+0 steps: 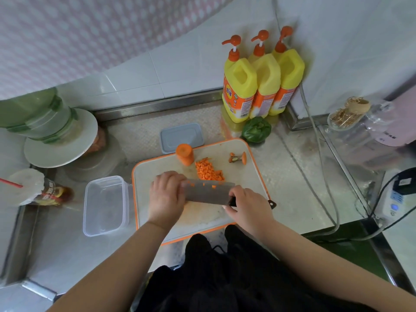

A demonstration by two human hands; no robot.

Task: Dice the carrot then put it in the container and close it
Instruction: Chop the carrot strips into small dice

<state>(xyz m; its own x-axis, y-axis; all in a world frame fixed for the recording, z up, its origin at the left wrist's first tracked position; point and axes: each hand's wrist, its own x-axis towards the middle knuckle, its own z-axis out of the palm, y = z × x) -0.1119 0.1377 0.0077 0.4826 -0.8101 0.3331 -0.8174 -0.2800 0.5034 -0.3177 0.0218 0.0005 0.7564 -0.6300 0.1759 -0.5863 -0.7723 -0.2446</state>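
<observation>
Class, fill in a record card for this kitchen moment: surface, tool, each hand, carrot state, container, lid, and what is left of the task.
surface: cutting board with orange rim, on a steel counter
tool: cleaver, diced bits stuck to its blade
right hand: grips the cleaver handle
left hand: rests against the blade's far end
diced carrot: a pile on the board, behind the blade
carrot chunk: uncut, standing on end
carrot top: cut off, lying apart
container: clear, open, empty, left of the board
lid: off, behind the board
left to do: finish dicing, fill, close
</observation>
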